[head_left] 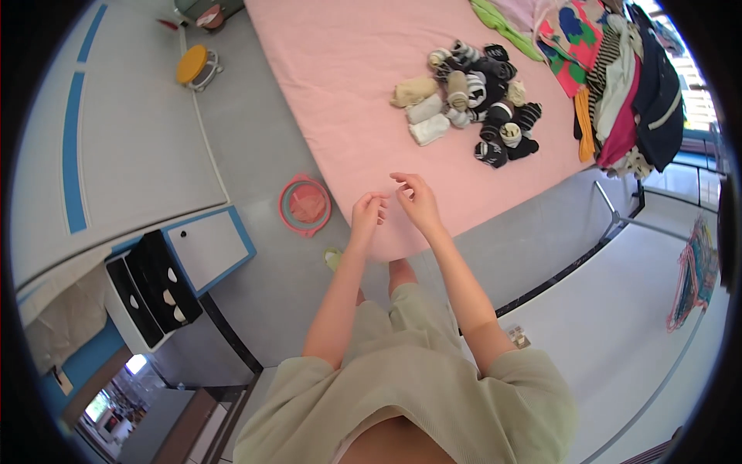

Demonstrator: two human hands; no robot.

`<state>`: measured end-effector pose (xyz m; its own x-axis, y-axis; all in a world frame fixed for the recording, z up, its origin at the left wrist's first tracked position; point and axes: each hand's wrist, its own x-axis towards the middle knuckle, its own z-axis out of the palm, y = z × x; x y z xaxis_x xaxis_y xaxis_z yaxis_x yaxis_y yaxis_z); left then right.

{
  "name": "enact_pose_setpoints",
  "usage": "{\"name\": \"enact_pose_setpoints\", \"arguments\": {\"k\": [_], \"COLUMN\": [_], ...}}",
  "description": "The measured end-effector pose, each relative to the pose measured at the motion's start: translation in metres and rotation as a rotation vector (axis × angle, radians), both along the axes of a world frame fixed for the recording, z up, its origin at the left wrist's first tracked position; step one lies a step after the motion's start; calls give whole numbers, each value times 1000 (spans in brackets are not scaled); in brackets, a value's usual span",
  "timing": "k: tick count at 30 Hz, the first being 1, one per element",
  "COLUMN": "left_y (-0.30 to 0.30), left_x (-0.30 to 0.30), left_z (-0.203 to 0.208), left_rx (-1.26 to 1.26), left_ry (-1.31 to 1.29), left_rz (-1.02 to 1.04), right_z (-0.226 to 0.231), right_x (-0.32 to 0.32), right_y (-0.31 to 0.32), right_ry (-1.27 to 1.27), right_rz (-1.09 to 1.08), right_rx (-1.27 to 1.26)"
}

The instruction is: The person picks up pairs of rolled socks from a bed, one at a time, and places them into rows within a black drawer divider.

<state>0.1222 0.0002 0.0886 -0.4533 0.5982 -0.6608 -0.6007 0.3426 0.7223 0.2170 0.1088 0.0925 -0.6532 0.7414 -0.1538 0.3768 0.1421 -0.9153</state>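
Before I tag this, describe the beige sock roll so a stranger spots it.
Find the pink-covered bed, then the sock heap beyond the right hand. On the heap's left edge, the beige sock roll is farthest from the hands in a row of three. Its yellowish beige sets it apart from the row's two whitish sock rolls.
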Motion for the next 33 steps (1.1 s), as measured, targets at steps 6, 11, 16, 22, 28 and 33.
{"name": "enact_pose_setpoints", "arguments": {"k": [6,11,16,22,28,33], "left_y": [51,89,127,166,198,210], "left_x": [0,2,-8,-15,-16,-26], "left_z": [-26,-41,-68,-91,-91,-115], "left_rx": [-75,-118,25,-18,-46,71], "left_ry": [52,251,483,843,956,1179], "left_rz": [-136,-288,-360,-382,-435,-498], "right_z": [-34,-74,-110,-139,-152,-168], "right_x": [27,33,19,1,-13,-25], "right_y": [33,57,77,101,108,114], "right_ry": [7,48,185,286,289,297], "right_rz": [-122,-234,-344,-496,-719,-762], "right_rx": [-36,-208,-420,-581,-564,-534]}}
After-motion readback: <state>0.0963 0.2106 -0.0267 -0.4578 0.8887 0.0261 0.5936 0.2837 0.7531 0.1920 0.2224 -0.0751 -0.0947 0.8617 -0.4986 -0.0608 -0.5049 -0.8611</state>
